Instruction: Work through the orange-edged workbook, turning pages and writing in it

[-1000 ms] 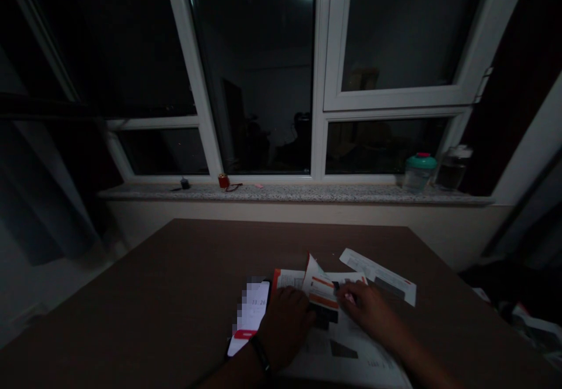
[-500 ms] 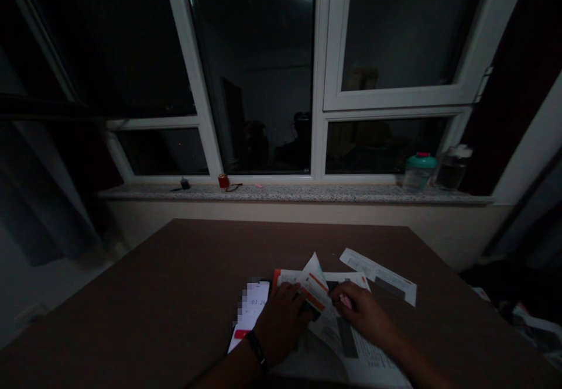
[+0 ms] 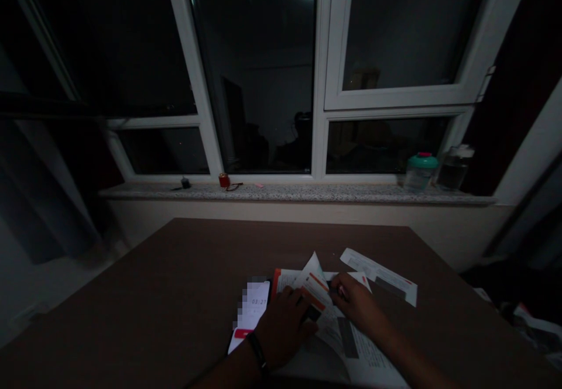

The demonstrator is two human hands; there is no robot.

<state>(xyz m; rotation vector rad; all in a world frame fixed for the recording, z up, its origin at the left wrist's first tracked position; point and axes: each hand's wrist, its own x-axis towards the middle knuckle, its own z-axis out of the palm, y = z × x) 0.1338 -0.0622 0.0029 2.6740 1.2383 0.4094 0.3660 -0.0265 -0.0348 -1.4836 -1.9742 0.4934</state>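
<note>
Orange-striped leaflet (image 3: pixel 314 286): lay partly hidden by both hands.
Left hand (image 3: pixel 283 330): pressed on it, grip unclear.
Right hand (image 3: pixel 353 304): curled at its edge, too dim to tell.

Left hand (image 3: pixel 283 333): on a folded orange-and-white leaflet (image 3: pixel 317 296), just beside a smartphone (image 3: pixel 252 313).
Right hand (image 3: pixel 355 306): fingers at the leaflet's right side.
Table (image 3: pixel 132 295): dark brown, under the papers.
Far: stone windowsill (image 3: pixel 298 193) holding a teal-lidded jar (image 3: pixel 420 172).

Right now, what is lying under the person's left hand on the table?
The left hand rests over the edge of printed papers, with a lit phone close beside it. The palm covers whatever lies directly beneath, so that part cannot be seen.
</note>
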